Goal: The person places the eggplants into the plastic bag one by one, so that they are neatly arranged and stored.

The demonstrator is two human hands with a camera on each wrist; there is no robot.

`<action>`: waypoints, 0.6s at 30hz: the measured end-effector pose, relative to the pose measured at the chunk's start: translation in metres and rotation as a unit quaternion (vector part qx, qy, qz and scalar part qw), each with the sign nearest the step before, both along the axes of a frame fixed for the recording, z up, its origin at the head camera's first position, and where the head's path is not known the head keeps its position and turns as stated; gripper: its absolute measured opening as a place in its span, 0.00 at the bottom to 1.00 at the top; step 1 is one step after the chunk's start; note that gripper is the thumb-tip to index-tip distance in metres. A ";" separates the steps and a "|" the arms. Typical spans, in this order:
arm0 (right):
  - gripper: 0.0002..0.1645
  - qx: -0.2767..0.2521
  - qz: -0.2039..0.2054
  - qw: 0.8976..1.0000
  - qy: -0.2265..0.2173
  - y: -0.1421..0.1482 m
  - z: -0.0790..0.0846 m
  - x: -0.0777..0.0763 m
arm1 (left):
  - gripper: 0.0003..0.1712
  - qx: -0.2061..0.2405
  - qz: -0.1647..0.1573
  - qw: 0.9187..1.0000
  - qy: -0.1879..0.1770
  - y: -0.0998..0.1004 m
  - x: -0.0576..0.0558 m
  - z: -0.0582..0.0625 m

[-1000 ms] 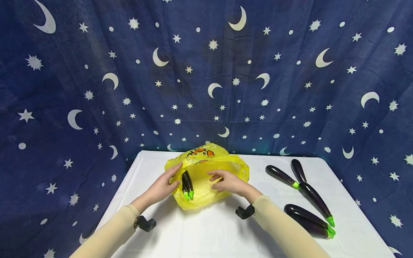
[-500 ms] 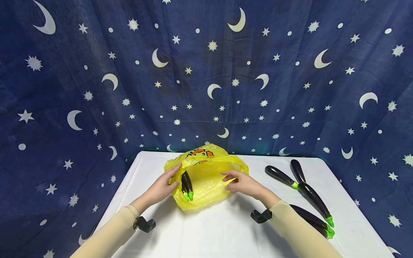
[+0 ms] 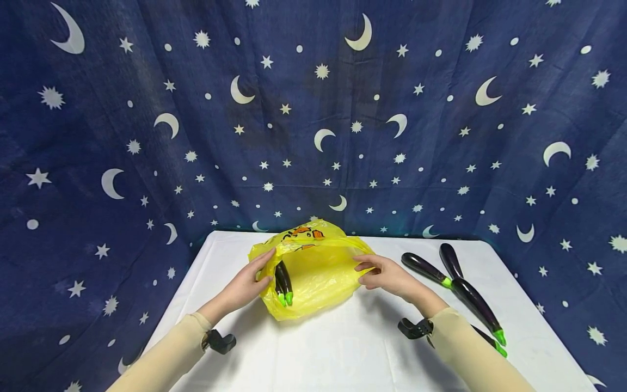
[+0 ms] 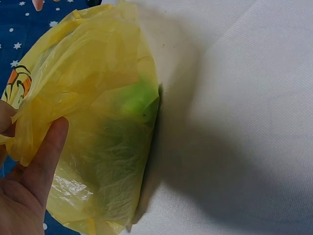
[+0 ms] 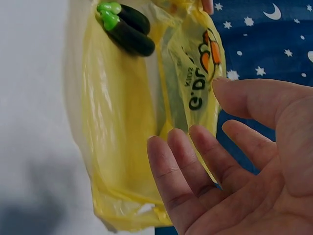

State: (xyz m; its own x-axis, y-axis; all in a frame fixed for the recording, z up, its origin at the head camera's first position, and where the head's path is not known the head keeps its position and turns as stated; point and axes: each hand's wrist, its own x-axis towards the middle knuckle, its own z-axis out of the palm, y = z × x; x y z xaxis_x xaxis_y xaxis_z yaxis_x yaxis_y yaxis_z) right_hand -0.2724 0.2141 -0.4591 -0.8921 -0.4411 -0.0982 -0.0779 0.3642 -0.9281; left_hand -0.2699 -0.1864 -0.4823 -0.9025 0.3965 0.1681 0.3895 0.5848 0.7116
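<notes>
Starting on the left: the person's left hand has a crinkly, yellow plastic bag pinched at the rim, thumb one side, fingers the other. Just right of that pinch, inside the gaping mouth, lie two glossy, near-black eggplants with bright green caps, side by side, caps toward the person. Over at the opposite rim, here's the person's right hand, fingers apart, nothing held (whether its fingertips touch the film, I can't tell). Beyond that hand, three loose, glossy dark eggplants nearly meet at their ends on the white, cloth-covered table, and at least one more eggplant peeks from behind the cream right sleeve. So where's the danger? The film looks thin and floppy: if the left pinch slackens, the rim could sag across the mouth. A right fingertip snagging its rim might drag the bag askew, and a low right sleeve could set loose eggplants rolling.
</notes>
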 end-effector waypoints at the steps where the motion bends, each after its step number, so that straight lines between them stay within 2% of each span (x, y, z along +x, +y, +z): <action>1: 0.37 0.001 -0.003 1.000 0.001 0.003 0.001 0.000 | 0.41 0.000 0.000 1.000 0.000 0.000 0.000 0.000; 9: 0.40 -0.001 -0.030 1.000 0.000 0.030 0.006 0.003 | 0.41 -0.002 0.002 1.000 0.003 -0.001 0.001 0.000; 18: 0.42 0.031 -0.072 0.997 0.025 0.057 0.006 0.008 | 0.41 -0.003 0.003 1.000 0.003 0.000 0.001 -0.001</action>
State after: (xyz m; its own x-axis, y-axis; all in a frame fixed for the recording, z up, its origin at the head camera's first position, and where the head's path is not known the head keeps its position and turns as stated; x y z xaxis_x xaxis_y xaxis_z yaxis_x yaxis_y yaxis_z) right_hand -0.2642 0.2709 -0.4530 -0.9504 -0.3021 -0.0743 -0.0669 0.4315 -0.8996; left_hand -0.2694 -0.1867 -0.4832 -0.9040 0.3915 0.1720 0.3904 0.5917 0.7053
